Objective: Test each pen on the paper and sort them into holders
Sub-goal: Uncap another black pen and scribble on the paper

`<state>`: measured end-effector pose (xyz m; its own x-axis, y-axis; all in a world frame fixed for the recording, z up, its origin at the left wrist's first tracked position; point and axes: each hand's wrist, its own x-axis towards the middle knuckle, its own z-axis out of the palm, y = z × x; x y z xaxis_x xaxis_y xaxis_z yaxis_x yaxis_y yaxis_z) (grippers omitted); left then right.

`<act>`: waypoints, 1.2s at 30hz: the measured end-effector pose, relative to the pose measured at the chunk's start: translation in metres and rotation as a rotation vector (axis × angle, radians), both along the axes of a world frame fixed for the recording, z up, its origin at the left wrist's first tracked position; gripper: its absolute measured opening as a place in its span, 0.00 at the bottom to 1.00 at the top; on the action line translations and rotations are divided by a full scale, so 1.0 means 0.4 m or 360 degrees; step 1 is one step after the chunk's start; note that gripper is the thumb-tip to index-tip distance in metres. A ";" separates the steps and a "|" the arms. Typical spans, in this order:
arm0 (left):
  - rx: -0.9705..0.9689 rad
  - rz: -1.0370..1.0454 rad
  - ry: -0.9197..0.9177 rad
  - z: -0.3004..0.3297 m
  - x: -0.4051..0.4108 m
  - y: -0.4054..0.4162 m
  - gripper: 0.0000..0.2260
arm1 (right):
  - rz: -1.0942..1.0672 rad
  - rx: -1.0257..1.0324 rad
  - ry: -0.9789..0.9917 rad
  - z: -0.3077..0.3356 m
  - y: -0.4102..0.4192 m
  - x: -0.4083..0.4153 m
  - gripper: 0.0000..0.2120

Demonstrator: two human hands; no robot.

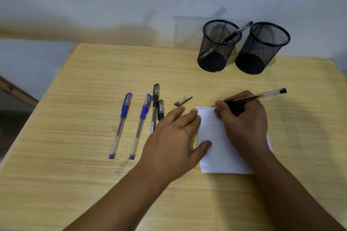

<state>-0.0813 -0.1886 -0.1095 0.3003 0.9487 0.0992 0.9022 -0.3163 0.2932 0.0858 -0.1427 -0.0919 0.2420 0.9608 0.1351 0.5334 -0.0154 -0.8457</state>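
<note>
My right hand (pixel 244 118) grips an uncapped black pen (pixel 262 95), its tip at the top edge of a white paper (pixel 219 148) beside some small writing. My left hand (pixel 174 137) lies flat with its fingers on the paper's left edge. The pen's cap (pixel 183 101) lies just beyond the left fingertips. Two capped blue pens (pixel 121 125) (pixel 140 125) and two capped black pens (pixel 155 107) (pixel 161 109) lie in a row to the left; my left hand partly covers the black ones. Two black mesh holders stand at the back: the left holder (pixel 217 47) has one black pen (pixel 236 32) in it, the right holder (pixel 262 48) looks empty.
The wooden table (pixel 93 184) ends at a pale wall behind the holders. Its left edge drops away beside a wooden rail (pixel 16 90). Faint ink marks show on the wood near the blue pens.
</note>
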 end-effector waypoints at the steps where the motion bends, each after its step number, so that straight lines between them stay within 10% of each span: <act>1: -0.0003 0.0003 -0.0001 0.000 0.000 0.000 0.30 | -0.0019 0.0000 0.0045 0.001 -0.001 0.004 0.06; 12: -0.0002 0.0050 -0.0037 0.045 0.009 0.003 0.25 | 0.0075 -0.0095 0.0675 0.034 -0.001 0.033 0.06; 23: 0.0050 0.0321 -0.0340 0.090 -0.012 0.041 0.18 | 0.0173 -0.0075 0.0871 0.064 -0.049 0.051 0.02; 36: -0.0014 0.0679 0.0027 0.105 -0.032 0.108 0.09 | 0.0184 -0.0068 0.0808 0.084 -0.092 0.071 0.04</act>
